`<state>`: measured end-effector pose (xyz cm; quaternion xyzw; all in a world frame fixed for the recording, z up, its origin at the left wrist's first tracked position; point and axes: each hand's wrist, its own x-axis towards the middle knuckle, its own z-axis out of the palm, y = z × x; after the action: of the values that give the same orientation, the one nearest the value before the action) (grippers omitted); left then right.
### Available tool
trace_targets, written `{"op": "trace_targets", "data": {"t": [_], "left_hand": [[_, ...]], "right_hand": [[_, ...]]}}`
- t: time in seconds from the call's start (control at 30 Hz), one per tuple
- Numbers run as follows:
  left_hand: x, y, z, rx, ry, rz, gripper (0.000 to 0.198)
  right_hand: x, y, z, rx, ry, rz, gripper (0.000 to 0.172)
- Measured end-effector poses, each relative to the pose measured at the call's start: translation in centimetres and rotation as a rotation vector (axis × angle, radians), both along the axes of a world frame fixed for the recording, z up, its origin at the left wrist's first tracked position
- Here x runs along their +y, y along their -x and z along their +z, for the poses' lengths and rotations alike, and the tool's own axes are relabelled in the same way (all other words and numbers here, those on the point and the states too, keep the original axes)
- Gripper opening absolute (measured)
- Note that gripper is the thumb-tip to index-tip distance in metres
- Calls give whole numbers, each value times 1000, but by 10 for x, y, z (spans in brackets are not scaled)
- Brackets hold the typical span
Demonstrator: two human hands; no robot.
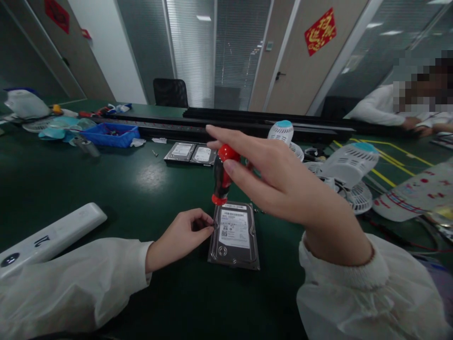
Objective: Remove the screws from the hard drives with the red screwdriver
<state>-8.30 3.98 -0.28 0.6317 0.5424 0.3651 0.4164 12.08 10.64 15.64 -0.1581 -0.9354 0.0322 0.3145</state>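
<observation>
A hard drive with a white label lies flat on the green table in front of me. Above its far left corner, my right hand holds a screwdriver by its red and black handle, thumb and fingers around the top. The handle is nearly upright and leans slightly; its shaft and tip cannot be made out. At the drive's left edge, my left hand has thumb and forefinger pinched together. Whatever is between those fingertips is too small to tell. Small screws lie just right of the drive.
Two more hard drives lie farther back. A blue tray stands back left, near a metal cylinder. White fans crowd the right side. A long white device lies left. Another person sits far right.
</observation>
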Motion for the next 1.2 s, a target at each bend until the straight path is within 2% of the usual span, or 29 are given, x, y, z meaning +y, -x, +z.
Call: {"op": "trace_targets", "data": {"t": [0.07,0.17,0.33,0.4,0.5,0.67,0.77,0.87,1.03,1.13,1.2], "left_hand": [[0,0,0,-2,-4,-2,13],[1,-1,1,-5,-9,-3,13],[0,-3,3,6,-1,7,15],[0,-3,3,12,-4,11,16],[0,-2,3,13,0,11,17],[0,1,4,14,24,11,20],[0,2,4,11,18,2,21],[0,2,3,11,12,-1,21],[-1,3,4,12,8,0,20],[-2,3,5,-1,5,-5,18],[-2,3,6,-12,8,-9,17]], "right_hand": [[0,0,0,8,1,-19,42],[0,0,-1,-35,10,-62,50],[2,2,-3,6,15,37,46],[4,3,-4,33,7,18,40],[7,2,-5,23,14,-20,43],[10,-1,-7,42,68,94,45],[11,0,-8,79,68,76,38],[11,0,-6,50,59,54,39],[12,-1,-6,32,114,124,41],[13,-1,-7,80,96,78,36],[12,-1,-5,59,85,41,39]]}}
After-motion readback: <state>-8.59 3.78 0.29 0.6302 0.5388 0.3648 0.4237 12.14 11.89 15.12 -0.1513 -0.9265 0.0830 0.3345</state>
